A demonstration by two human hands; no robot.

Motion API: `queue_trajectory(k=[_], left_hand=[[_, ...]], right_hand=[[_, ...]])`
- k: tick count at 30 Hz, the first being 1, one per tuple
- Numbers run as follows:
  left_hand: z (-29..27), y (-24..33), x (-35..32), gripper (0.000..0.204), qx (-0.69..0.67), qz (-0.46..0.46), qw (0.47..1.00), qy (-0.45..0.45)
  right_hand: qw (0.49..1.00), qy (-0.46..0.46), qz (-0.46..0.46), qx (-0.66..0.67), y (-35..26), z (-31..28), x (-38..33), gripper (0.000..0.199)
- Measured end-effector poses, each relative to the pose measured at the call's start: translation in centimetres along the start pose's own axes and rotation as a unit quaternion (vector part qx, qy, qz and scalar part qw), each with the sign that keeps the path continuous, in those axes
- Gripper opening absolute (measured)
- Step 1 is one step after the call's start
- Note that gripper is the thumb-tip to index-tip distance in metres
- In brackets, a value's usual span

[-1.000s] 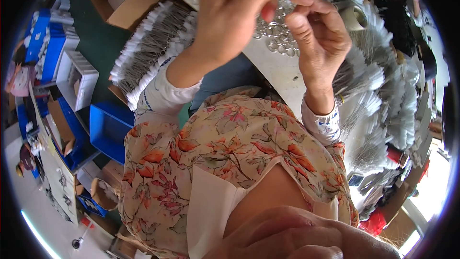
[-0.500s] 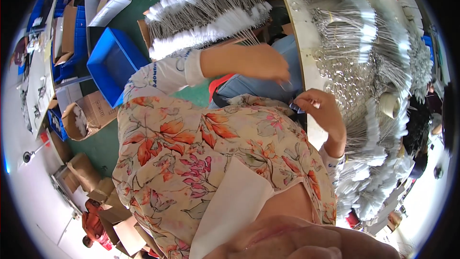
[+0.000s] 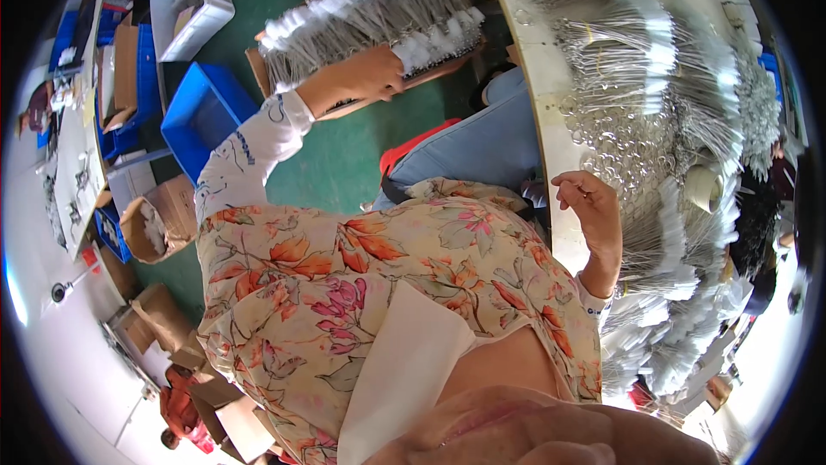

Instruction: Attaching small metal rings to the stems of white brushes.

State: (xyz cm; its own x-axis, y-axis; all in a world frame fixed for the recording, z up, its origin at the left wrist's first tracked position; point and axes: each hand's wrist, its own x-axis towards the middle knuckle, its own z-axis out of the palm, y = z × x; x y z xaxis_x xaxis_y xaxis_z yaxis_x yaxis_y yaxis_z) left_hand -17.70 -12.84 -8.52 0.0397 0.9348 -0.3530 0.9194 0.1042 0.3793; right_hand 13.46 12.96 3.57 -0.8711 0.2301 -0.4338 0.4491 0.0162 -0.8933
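left arm (image 3: 258, 147): reaching forward and outward | left hand (image 3: 366, 75): back upward, fingers (image 3: 395, 84) bent, grip unclear | right forearm (image 3: 603, 263): pointing forward | right hand (image 3: 594, 207): fingers loosely curled inward | 2 hands well apart

So a second ago your hands were right up together over the counter (image 3: 559, 134), but now they'd split well apart. Your left hand (image 3: 366, 76) had swung out past your jeans (image 3: 473, 147) to the carton (image 3: 256, 72) of white-tipped wires (image 3: 344, 22), leaving your right hand (image 3: 594, 198) on its own.
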Motion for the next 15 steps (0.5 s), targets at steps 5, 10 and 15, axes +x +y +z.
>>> queue_trajectory(k=[5,10,15], left_hand=[[-9.7,7.1,7.4,0.026,-0.292,0.213,0.932,-0.042],[-23.1,13.6,13.8,0.028,-0.278,0.244,0.926,-0.078],[-30.6,13.8,28.9,0.029,-0.293,0.176,0.939,0.045]], right_hand=[[0.998,0.052,-0.046,-0.009,-0.1,-2.9,-2.2,0.014],[0.971,0.163,-0.131,-0.116,-2.7,-8.4,-8.4,0.013],[0.947,0.292,-0.059,-0.121,-2.6,-12.6,-17.1,0.013]])
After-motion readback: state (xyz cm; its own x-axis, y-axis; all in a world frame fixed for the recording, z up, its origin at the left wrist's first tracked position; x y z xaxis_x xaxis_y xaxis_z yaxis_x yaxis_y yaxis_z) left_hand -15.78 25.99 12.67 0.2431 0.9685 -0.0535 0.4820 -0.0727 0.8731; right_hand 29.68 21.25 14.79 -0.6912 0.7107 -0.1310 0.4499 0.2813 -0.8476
